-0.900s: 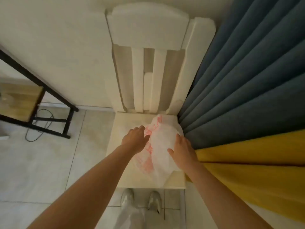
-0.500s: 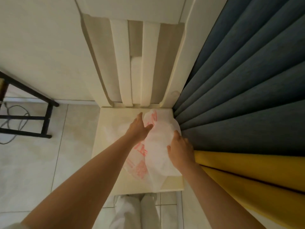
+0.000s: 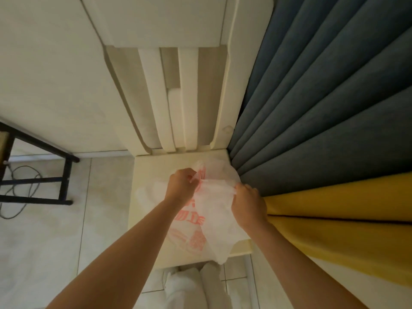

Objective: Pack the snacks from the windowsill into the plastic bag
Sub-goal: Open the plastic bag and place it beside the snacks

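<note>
Left hand (image 3: 181,186) and right hand (image 3: 248,204), flat on the plastic bag (image 3: 217,228) moments ago, now pinching its mouth apart, likely readying it for packing.

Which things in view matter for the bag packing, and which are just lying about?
Job: plastic bag; left hand and right hand, both pinching its top edge. No snacks in view.
Lying about: chair, blue curtain, yellow curtain, black frame, floor cable.
</note>
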